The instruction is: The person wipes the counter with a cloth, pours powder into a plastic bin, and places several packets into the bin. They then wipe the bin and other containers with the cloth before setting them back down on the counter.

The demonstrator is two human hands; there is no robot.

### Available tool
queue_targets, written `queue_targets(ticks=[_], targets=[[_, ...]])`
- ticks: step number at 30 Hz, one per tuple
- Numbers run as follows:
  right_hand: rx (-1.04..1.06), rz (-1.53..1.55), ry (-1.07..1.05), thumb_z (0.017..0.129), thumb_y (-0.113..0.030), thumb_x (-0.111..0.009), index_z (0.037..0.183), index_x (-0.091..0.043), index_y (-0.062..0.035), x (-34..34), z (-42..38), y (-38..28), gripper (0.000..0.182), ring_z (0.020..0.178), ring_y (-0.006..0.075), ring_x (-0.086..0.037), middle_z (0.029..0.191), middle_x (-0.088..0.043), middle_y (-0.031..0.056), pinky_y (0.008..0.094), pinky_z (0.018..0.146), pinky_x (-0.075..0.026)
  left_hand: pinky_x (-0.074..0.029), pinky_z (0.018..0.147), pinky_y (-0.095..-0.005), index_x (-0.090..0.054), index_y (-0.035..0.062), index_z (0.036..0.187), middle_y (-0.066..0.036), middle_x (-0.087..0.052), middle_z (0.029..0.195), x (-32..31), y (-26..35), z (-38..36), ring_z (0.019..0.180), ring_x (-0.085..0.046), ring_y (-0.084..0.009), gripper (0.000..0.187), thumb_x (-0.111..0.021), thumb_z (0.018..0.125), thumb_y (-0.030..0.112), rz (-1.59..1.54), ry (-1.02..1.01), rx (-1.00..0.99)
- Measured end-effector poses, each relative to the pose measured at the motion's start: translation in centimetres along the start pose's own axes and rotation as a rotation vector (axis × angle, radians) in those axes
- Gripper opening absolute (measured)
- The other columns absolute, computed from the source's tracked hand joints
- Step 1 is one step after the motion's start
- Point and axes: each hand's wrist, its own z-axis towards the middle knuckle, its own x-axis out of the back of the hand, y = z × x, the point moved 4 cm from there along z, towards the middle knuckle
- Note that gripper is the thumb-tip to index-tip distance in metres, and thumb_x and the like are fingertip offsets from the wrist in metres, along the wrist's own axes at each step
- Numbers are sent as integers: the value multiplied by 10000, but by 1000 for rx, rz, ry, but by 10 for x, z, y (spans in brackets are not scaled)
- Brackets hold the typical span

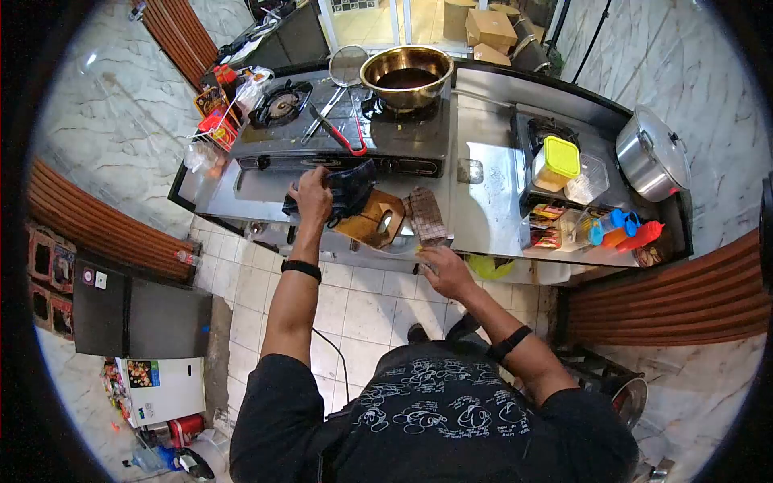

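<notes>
My left hand (312, 196) is at the front edge of the counter, its fingers closed at the left side of a crumpled black cloth (353, 183). Just right of the cloth is a tan cardboard piece (369, 222) with a cut-out opening. A brown checked cloth (426, 216) lies beside it, at the counter's edge. My right hand (448, 272) is below that checked cloth, fingertips drawn together near its lower end. A small yellowish bit shows at those fingertips, too small to make out.
Behind the cloths is a black stove (274, 149) bearing a brass pot (408, 58) of dark liquid, a strainer (348, 66) and red-handled tongs (351, 146). To the right are a yellow-lidded tub (556, 163), squeeze bottles (642, 236) and a large steel pot (654, 153).
</notes>
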Motion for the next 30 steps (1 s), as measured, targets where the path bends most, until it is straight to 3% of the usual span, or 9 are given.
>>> queue_targets(ticks=[6, 9, 11, 14, 17, 21, 24, 26, 30], targets=[[-165, 365, -62, 822, -210, -666, 1199, -561, -20, 18, 31, -33, 435, 1109, 336, -547, 1169, -583, 191, 406, 929, -454, -468, 720, -321, -551, -7, 986, -119, -599, 815, 148, 41, -25, 743, -580, -226, 209, -582, 906, 184, -516, 389, 195], [-98, 357, 59, 841, -285, -683, 1304, -466, -38, 13, 52, -70, 568, 1132, 342, -539, 1222, -544, 202, 403, 938, -451, -455, 717, -305, -546, 1, 968, -92, -591, 827, 183, 63, -56, 769, -544, -151, 275, -625, 902, 256, -492, 316, 274], [-164, 766, 157, 842, -375, -692, 1378, -366, -54, 3, 60, -82, 705, 1162, 349, -519, 1256, -511, 196, 420, 945, -439, -452, 737, -291, -545, 9, 978, -84, -600, 881, 177, 74, -79, 799, -543, -145, 286, -654, 887, 258, -639, 194, 283], [-210, 809, 135, 832, -367, -695, 1243, -515, -2, -18, 66, -56, 578, 1146, 311, -551, 1204, -593, 184, 412, 939, -441, -462, 800, -299, -548, 8, 1073, -81, -612, 985, 128, 99, -103, 884, -569, -164, 362, -707, 849, 242, -1029, -98, 426], [-317, 616, 291, 832, -236, -642, 1063, -638, 22, 3, 49, -38, 347, 975, 375, -636, 1009, -677, 202, 398, 906, -469, -452, 912, -328, -512, -18, 1206, -110, -616, 1107, 100, 127, -124, 1016, -580, -191, 491, -736, 813, 174, -1077, -316, 522], [-533, 900, 297, 800, -139, -723, 989, -680, 18, 40, 17, 8, 250, 844, 173, -647, 945, -701, 89, 311, 801, -500, -475, 893, -337, -521, -7, 1208, -108, -626, 1115, 38, 139, -156, 992, -604, -193, 411, -666, 843, 112, -1424, -454, 729], [-656, 1201, 116, 762, -115, -759, 1265, -501, 2, 75, -18, 18, 577, 1035, 192, -588, 1161, -615, 91, 317, 923, -462, -478, 907, -364, -477, 20, 1265, -100, -605, 1157, 16, 166, -167, 1017, -596, -201, 414, -614, 885, 112, -1738, -512, 901], [-456, 909, -51, 738, -88, -770, 1351, -384, -6, 89, -42, 32, 730, 1114, 195, -545, 1248, -557, 86, 333, 973, -437, -477, 916, -378, -450, 36, 1298, -95, -594, 1179, 7, 186, -174, 1039, -588, -207, 427, -591, 902, 113, -1887, -565, 1001], [-716, 1109, 272, 729, 17, -734, 1317, -454, -13, 114, -97, 61, 652, 1094, 199, -561, 1188, -601, 65, 357, 970, -441, -457, 946, -392, -417, 85, 1350, -76, -578, 1215, -3, 220, -190, 1119, -543, -205, 484, -586, 896, 61, -1854, -808, 838]])
